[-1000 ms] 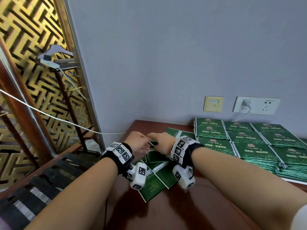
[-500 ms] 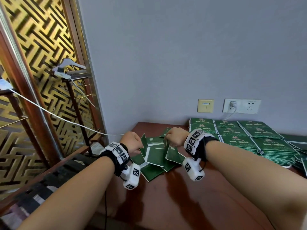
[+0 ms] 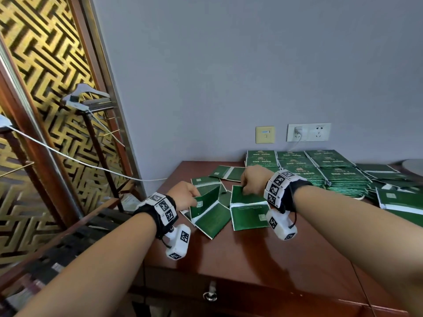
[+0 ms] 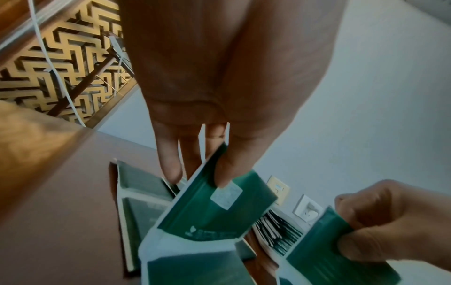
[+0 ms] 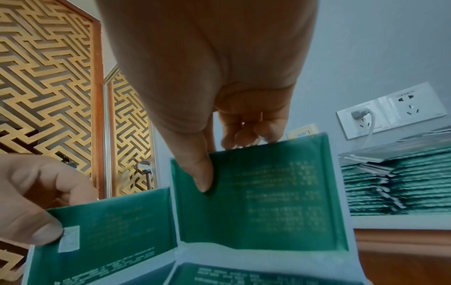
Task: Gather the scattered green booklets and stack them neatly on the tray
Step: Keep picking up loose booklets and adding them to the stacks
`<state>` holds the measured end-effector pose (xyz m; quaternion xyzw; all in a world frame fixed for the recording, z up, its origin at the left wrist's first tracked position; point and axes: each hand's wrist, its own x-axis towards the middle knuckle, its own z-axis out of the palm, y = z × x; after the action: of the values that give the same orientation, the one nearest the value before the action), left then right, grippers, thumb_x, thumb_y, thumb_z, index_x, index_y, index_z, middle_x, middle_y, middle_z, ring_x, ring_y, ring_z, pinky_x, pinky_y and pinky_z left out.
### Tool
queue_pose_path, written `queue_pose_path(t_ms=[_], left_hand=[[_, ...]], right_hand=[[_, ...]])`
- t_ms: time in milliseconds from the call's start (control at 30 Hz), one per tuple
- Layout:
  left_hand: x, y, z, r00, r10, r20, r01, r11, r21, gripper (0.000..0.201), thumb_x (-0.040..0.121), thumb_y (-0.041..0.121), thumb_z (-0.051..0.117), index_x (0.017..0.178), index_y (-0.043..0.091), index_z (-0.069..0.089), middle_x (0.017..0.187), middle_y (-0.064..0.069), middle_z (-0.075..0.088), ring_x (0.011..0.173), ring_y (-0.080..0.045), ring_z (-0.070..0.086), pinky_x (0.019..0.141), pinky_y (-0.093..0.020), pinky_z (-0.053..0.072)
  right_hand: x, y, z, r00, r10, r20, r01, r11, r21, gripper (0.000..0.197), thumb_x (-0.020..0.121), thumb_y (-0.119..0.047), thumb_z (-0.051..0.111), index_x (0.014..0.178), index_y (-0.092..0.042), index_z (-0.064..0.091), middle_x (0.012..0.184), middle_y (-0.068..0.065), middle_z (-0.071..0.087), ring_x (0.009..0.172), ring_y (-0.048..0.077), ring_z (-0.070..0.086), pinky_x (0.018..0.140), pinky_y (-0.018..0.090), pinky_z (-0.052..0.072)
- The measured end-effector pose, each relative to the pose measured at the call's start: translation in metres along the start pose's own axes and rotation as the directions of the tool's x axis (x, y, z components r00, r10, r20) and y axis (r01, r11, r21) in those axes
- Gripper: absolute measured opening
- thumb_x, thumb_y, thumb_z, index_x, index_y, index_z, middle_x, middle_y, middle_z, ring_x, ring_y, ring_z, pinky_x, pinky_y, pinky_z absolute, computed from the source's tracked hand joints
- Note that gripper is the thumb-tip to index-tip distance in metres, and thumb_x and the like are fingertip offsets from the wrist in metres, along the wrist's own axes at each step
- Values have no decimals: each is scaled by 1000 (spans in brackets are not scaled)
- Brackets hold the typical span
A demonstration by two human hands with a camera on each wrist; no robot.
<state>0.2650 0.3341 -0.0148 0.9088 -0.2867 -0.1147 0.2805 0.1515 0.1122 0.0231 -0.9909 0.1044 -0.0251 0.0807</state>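
Now mid-gathering: left hand (image 3: pixel 185 195) pinching one thin green paper booklet (image 3: pixel 207 205) by its raised cover, right hand (image 3: pixel 254 179) pinching another (image 3: pixel 248 210), both half-open above the brown wooden table (image 3: pixel 263 255). Next, probably: folding shut, squaring edges, carrying toward the rear green stacks (image 3: pixel 320 170); tray itself not discernible.

We see a brown table (image 3: pixel 263 252). Loose green booklets (image 3: pixel 229 172) lie on it at 12 o'clock, and booklet stacks (image 3: pixel 320 170) sit at 2 o'clock, near the wall.

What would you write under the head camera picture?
Left hand and right hand each pinch a green booklet above a wooden table.
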Motion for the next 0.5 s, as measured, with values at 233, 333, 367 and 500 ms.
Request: queue_pose_path(t_ms=[233,333,367,500], left_hand=[[-18,10,26,996,48,69,-55,992,114,19,72,12,82,85,22,72,77,10,64,70,-6,57,66,-18,43],[-31,14,24,954,63,295,-104,986,127,23,70,29,85,90,22,76,77,15,66,71,0,58,66,-13,42],[-33,15,24,940,61,334,-102,989,107,25,71,36,84,91,22,77,80,17,68,76,1,59,71,-14,42],[-34,15,30,976,40,212,-63,992,106,22,77,43,78,85,23,73,90,10,68,92,-10,61,78,-23,44]], right_hand=[[-21,19,19,982,-22,190,21,1000,7,22,73,-40,79,77,-18,75,75,-3,71,74,16,65,72,30,53],[-32,21,19,963,11,269,-35,996,85,44,80,-65,61,64,-25,71,64,-6,64,61,10,57,64,26,42],[-33,24,21,965,32,260,-56,995,84,46,82,-64,60,69,-22,73,64,-5,63,60,11,56,61,25,42],[-40,36,25,961,88,263,-80,996,-40,31,84,-33,69,108,-15,71,97,-1,69,86,17,62,70,24,45]])
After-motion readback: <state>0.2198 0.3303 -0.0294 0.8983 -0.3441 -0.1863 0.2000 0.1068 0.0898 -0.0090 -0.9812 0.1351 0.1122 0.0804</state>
